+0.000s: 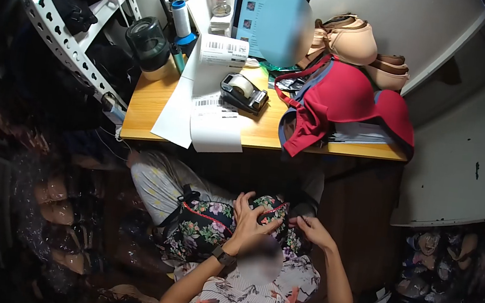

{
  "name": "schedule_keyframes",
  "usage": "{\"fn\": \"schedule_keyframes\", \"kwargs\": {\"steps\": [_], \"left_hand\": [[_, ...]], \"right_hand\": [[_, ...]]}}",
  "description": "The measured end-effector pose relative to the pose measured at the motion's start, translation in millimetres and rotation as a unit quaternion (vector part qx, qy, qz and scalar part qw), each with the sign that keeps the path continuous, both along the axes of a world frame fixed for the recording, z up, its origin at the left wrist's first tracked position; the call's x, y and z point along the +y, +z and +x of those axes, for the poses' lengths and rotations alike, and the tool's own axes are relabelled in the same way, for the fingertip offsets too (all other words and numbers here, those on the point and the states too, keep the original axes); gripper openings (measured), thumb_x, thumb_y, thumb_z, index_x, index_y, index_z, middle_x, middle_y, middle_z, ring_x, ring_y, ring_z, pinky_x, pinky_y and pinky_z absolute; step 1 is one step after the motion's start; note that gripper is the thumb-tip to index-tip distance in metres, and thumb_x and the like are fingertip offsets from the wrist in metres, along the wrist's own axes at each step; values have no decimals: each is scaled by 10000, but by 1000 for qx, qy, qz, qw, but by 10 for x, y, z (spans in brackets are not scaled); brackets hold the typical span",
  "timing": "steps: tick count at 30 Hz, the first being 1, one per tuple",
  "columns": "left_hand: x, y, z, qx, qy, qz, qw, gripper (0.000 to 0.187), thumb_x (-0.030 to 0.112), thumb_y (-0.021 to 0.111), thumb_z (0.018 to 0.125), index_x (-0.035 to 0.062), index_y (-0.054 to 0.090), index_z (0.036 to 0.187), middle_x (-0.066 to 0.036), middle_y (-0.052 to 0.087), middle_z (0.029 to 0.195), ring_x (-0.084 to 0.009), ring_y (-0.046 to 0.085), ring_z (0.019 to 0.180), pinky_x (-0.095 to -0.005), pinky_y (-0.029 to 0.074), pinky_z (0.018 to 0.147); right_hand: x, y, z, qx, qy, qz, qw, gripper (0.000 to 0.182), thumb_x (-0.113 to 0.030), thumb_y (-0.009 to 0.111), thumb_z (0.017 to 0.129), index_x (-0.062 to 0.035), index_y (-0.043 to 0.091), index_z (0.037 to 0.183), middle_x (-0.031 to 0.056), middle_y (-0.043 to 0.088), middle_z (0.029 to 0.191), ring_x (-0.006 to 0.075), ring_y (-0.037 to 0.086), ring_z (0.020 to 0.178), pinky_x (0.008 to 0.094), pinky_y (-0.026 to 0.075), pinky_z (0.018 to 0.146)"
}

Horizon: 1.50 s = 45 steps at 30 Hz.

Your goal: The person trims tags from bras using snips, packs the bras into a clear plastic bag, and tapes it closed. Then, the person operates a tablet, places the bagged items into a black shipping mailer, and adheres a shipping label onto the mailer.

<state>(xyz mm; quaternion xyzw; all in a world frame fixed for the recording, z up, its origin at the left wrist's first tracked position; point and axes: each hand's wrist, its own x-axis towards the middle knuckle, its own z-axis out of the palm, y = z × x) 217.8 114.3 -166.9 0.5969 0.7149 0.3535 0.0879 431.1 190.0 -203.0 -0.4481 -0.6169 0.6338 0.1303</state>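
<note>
A dark floral bra (205,224) with red trim lies across my lap, its cups facing up. My left hand (249,219), below a dark wristwatch, rests on the middle of it with the fingers spread. At the bra's right end my right hand (313,231) has its thumb and fingers pinched together; what is between them is too small to make out. Patterned light trousers (151,192) show beneath the bra on the left.
Ahead stands a wooden desk (146,107) with a tape dispenser (244,93), a label roll (224,52), a screen (270,11), red bras (347,94) and beige bras (353,41). A white perforated shelf post (63,41) rises at left. Plastic-wrapped bras (58,196) lie low on the left.
</note>
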Motion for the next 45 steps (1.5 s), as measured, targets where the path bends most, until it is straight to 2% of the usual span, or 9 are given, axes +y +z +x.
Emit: {"fn": "schedule_keyframes", "kwargs": {"steps": [8,13,17,19,22,33,35,36,45], "left_hand": [[9,-415,-184,-416,82,-136,895,384,352,728,708,-2,584,669,-135,529,655,-253,524,649,-355,411,606],[-247,-183,-777,-317,159,-118,928,339,281,720,745,-3,559,652,-68,492,647,-151,483,632,-286,380,565],[-124,89,-734,-128,180,37,975,278,230,714,774,6,554,810,-59,525,738,-159,510,679,-287,417,628],[-165,374,-596,-41,176,114,977,298,229,713,772,3,544,867,-90,551,783,-205,544,710,-313,439,668],[-396,797,-367,-463,47,-24,885,330,161,699,805,12,481,1003,-55,564,871,-162,564,806,-274,465,746],[-516,1131,-596,-695,11,-39,718,281,10,618,844,-33,485,1087,-95,608,1008,-98,596,874,-233,497,793],[-523,1157,-605,-694,-6,-48,718,283,5,610,847,-40,485,1097,-99,611,1019,-97,600,875,-238,503,793],[-514,1224,-608,-719,-5,-47,694,273,1,601,850,-39,488,1095,-99,613,1022,-100,603,879,-241,505,797],[-451,1366,-562,-818,-3,-50,573,223,-7,558,866,-20,507,1083,-97,620,1032,-126,621,894,-248,501,813]], "right_hand": [[119,383,-8,-170,159,-96,968,302,-264,543,924,19,616,848,17,552,694,86,506,672,253,411,613],[163,613,152,5,374,-165,913,306,-261,645,859,-22,553,691,-29,433,604,52,382,541,241,307,484],[169,980,-331,238,342,23,909,249,-241,661,846,-56,556,718,-49,444,605,29,372,517,204,278,460],[39,1219,-664,110,78,-199,971,197,-231,649,854,-75,556,776,-53,448,604,20,363,494,194,262,436],[-24,1466,-1116,144,-11,-252,957,180,-219,628,868,-72,544,806,-55,443,576,19,356,459,187,258,411],[1,1402,-1274,274,-6,-310,910,168,-204,596,896,-42,568,862,-23,492,655,47,391,478,188,323,442],[11,1356,-1226,154,-7,192,969,199,-213,609,880,-33,580,960,20,507,620,105,470,502,232,383,472],[14,1346,-1201,77,-4,432,899,235,-217,616,872,-28,586,1009,42,514,603,135,509,514,255,413,487],[-476,1579,-979,96,40,223,969,322,-161,558,911,21,487,1167,53,573,889,74,499,719,200,414,659]]}}
